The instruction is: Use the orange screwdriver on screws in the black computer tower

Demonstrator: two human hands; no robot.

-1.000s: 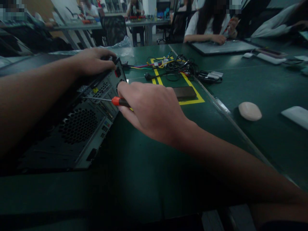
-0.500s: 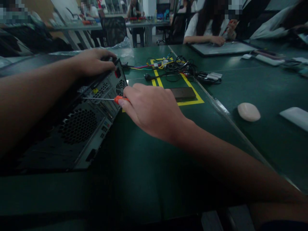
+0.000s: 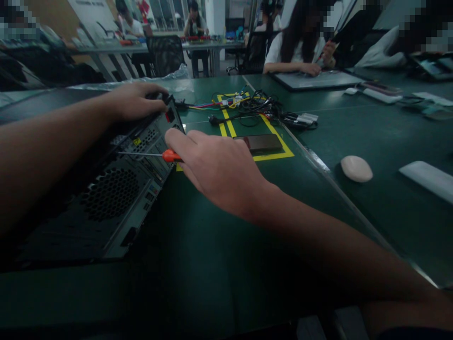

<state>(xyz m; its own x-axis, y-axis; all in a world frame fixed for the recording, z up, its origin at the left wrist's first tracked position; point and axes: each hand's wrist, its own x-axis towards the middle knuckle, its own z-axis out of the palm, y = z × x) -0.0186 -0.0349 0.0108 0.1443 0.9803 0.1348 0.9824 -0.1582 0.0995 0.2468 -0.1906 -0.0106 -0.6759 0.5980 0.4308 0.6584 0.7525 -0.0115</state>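
Observation:
A dark computer case (image 3: 111, 193) lies tilted on the left, its rear panel with ports and grille turned towards the right. My left hand (image 3: 136, 100) grips the case's upper rear corner, fingers curled over the edge. In my right hand (image 3: 219, 170) is a screwdriver (image 3: 171, 156) with an orange handle and a thin metal shaft. The shaft points left across the rear panel, and its tip is near the case's edge beside the perforated area. Whether the tip sits in a screw I cannot tell in the dim light.
Beyond my right hand are a dark flat box (image 3: 265, 143) and tangled cables (image 3: 262, 101) by yellow tape (image 3: 274, 157). A pale mouse (image 3: 356, 168) and a white object (image 3: 426, 177) lie at right. Across the table, a person's hand (image 3: 311, 69) rests on a flat panel (image 3: 322, 80).
My right hand has turned on the screwdriver handle, its fingers shifting around the grip. The view has tilted slightly. My left hand stays on the case.

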